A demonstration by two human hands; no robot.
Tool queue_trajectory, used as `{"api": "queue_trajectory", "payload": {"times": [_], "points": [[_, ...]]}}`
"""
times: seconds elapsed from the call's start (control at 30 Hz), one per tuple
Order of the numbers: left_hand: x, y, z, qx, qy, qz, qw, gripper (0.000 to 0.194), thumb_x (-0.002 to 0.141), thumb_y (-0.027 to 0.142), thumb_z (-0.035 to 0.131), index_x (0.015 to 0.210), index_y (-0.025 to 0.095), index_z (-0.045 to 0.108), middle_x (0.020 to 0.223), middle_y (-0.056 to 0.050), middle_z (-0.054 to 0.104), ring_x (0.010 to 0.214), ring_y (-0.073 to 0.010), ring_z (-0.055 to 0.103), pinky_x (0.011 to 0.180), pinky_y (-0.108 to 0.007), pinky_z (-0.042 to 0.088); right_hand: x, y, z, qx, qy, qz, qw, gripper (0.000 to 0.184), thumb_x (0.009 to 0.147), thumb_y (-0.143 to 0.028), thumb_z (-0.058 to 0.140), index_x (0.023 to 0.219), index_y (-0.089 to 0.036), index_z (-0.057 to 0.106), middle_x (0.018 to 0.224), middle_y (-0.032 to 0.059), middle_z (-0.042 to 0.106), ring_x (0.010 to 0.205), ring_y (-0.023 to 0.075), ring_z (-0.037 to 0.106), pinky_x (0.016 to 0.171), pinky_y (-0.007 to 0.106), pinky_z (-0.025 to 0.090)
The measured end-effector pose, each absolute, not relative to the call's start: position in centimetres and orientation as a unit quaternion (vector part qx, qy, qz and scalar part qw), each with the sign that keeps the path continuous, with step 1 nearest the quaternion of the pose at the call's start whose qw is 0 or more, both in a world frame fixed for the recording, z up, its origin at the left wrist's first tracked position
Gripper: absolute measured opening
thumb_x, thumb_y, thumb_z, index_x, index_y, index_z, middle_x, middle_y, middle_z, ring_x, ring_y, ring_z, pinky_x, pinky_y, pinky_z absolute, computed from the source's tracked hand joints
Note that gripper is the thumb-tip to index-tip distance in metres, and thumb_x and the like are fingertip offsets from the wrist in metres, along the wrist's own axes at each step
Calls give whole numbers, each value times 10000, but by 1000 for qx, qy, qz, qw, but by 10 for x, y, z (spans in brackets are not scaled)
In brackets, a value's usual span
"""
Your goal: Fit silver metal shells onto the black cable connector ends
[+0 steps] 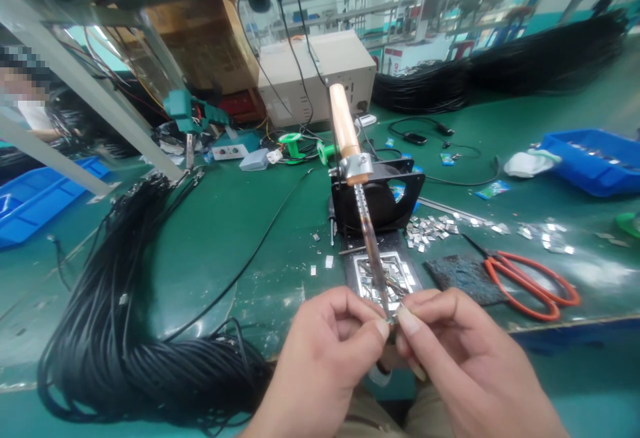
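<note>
A soldering iron (344, 118) with a wooden handle is clamped to a black fan-like stand (377, 201), its tip slanting down towards me. My left hand (333, 348) is closed in a pinch right at the tip. Facing it, my right hand (465, 351) also pinches with thumb and forefinger, close beside the tip. A tiny greenish piece shows between the fingertips, too small to name. Just behind my fingers lies a tray (356, 271) of small silvery metal pieces. Orange-handled scissors (530, 285) rest partly on a dark pad (460, 278) to the right.
A thick bundle of black cables (115, 331) spreads over the left side of the green bench. Loose metal pieces (433, 230) lie scattered right of the stand. Blue bins (593, 161) stand at both sides. Behind are a beige machine (320, 71) and a teal tool (187, 113).
</note>
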State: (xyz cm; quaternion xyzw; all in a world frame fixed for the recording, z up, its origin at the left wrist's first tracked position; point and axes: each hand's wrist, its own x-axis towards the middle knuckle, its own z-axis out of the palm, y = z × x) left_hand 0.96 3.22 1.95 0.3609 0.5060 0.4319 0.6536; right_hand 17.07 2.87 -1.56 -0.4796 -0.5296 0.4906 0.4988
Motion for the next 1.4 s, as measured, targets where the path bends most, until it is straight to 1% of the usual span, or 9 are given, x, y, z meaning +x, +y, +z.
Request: {"api": "queue_trajectory", "payload": {"times": [0.13,0.33,0.43,0.6,0.73,0.9,1.03,1.23,1.4], "points": [[9,32,19,359,504,434,655,181,877,183,777,731,180,669,641,39,677,524,-78,563,610,-202,531,171,30,-17,-477,-534,489,498,210,998,-376,699,851,-230,667,864,14,708,649,128,714,570,204,603],[9,32,19,355,510,431,655,175,878,176,772,735,176,672,671,30,696,548,-80,602,615,-195,533,171,28,-16,-474,-533,487,504,203,998,-365,698,849,-229,672,864,10,698,648,132,725,578,204,614],[9,33,20,355,516,429,651,177,851,175,793,724,179,670,638,37,679,549,-88,602,617,-201,533,171,28,-15,-473,-531,485,509,196,990,-358,705,844,-230,678,869,16,705,656,145,731,575,217,618],[10,33,21,357,517,426,651,167,830,164,806,727,182,676,637,41,679,512,-72,534,629,-199,537,171,28,-14,-475,-530,481,512,190,966,-354,726,829,-231,683,862,22,711,649,158,735,562,226,621],[9,32,21,355,516,425,653,184,824,155,807,710,188,667,619,51,663,487,-65,483,637,-204,539,172,27,-14,-474,-535,477,511,195,975,-353,713,828,-229,683,872,22,712,640,152,736,572,226,627],[8,32,21,354,520,422,653,158,814,135,803,728,183,680,607,55,649,532,-82,569,626,-194,530,172,27,-15,-471,-546,479,501,189,991,-349,699,847,-230,671,888,20,705,662,145,738,563,213,614],[8,33,22,349,520,423,655,170,800,119,805,713,179,673,607,57,652,536,-77,578,605,-180,515,171,28,-17,-468,-547,481,500,185,1014,-342,672,865,-233,665,902,17,699,674,138,737,596,217,623],[9,33,24,344,520,423,658,165,780,113,809,702,173,677,606,57,661,514,-63,538,594,-172,499,173,29,-19,-460,-566,476,491,194,1039,-333,638,870,-240,654,883,8,694,720,138,740,630,209,623],[10,33,25,342,529,421,652,153,767,123,818,704,170,687,608,50,665,492,-59,475,573,-176,474,174,27,-20,-460,-558,489,488,187,1042,-349,644,888,-243,655,919,12,702,715,126,733,641,200,614]]}}
